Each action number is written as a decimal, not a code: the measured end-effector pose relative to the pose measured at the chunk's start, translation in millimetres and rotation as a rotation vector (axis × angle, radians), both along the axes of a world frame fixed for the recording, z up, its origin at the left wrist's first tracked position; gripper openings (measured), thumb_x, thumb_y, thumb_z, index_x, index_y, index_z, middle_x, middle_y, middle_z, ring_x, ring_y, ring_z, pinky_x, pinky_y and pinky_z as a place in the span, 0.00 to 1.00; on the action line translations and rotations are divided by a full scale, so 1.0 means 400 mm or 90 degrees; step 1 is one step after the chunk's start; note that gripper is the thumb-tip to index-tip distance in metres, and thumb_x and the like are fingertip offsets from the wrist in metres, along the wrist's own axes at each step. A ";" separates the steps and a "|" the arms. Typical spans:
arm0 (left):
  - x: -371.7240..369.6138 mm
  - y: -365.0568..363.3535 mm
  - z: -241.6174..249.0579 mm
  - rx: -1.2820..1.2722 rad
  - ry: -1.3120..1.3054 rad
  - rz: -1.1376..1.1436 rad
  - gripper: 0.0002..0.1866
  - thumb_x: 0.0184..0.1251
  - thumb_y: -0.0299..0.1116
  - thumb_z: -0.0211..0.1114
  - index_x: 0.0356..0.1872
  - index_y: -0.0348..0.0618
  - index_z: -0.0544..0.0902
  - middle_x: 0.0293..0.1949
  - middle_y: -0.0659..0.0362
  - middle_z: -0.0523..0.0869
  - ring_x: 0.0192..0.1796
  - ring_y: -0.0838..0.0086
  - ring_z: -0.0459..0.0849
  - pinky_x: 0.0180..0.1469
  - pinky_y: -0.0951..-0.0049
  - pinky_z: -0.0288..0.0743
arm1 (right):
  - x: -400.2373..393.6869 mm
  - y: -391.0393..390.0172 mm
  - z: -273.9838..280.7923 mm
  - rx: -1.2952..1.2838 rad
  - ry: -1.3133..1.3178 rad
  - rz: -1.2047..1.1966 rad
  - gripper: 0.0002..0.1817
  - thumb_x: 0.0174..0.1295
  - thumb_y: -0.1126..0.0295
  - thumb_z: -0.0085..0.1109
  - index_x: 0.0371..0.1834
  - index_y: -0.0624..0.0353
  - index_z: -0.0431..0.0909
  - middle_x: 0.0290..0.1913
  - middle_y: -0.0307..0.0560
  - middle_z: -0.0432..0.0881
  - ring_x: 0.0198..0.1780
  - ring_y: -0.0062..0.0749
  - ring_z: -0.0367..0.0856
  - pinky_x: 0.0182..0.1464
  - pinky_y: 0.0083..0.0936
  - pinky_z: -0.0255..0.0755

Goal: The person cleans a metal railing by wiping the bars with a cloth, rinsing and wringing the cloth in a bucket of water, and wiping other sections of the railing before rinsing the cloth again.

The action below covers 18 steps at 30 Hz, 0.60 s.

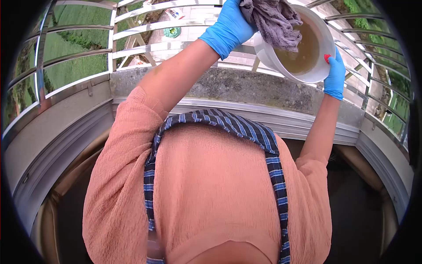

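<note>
Left hand (231,27) in a blue rubber glove, raised up and forward, grip closed on a crumpled grey-purple cloth (274,22) bunched over the near rim of a round white plastic bucket (323,39). Cloth draped partly inside the bucket, partly over its edge, touching the rim. Right hand (336,74), also blue-gloved, grip closed on the bucket's right rim, just beside a small red handle fitting (327,57). Bucket tilted toward the camera, held up in the air between both hands, above a grey concrete ledge (246,86). Murky brown water (303,50) pooled inside, surface slanted toward the lower rim. Curved silver metal railing (79,53) of horizontal bars running behind and around the bucket, green lawn (74,66) visible through it on the left. Salmon-pink knitted long-sleeved top (211,185) filling the lower view, with blue-and-black checked straps (272,158) crossing over it. Silver metal trim (307,123) along the foot of the ledge.
</note>
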State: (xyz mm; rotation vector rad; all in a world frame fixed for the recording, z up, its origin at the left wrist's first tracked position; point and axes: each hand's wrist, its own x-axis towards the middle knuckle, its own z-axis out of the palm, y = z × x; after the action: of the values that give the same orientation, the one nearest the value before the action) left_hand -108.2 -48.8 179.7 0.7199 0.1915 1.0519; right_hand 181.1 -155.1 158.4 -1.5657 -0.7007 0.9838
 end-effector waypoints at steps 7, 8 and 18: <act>-0.091 -0.051 0.105 0.374 0.412 0.330 0.25 0.66 0.24 0.58 0.64 0.38 0.65 0.59 0.55 0.77 0.61 0.68 0.76 0.65 0.69 0.68 | -0.208 -0.013 0.199 0.222 -0.375 -0.050 0.26 0.63 0.74 0.57 0.67 0.60 0.68 0.62 0.50 0.74 0.56 0.28 0.75 0.54 0.27 0.72; -0.081 -0.040 0.107 0.196 0.173 0.257 0.22 0.63 0.28 0.58 0.59 0.38 0.70 0.53 0.50 0.80 0.57 0.62 0.78 0.60 0.66 0.72 | -0.267 -0.006 0.231 0.267 -0.333 0.024 0.31 0.61 0.72 0.60 0.69 0.60 0.65 0.63 0.50 0.74 0.59 0.33 0.74 0.57 0.29 0.70; -0.342 -0.169 0.262 -0.026 0.225 0.169 0.36 0.66 0.47 0.60 0.68 0.34 0.61 0.54 0.56 0.76 0.57 0.73 0.75 0.64 0.74 0.65 | -0.737 0.082 0.158 0.151 -0.015 0.422 0.44 0.50 0.70 0.72 0.70 0.61 0.58 0.58 0.50 0.75 0.56 0.30 0.76 0.55 0.26 0.73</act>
State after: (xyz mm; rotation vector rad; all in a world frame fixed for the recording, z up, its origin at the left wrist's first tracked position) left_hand -244.8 -116.3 284.7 0.8558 0.6256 1.1609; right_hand -113.6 -122.3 221.5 -1.1489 -1.3499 1.2984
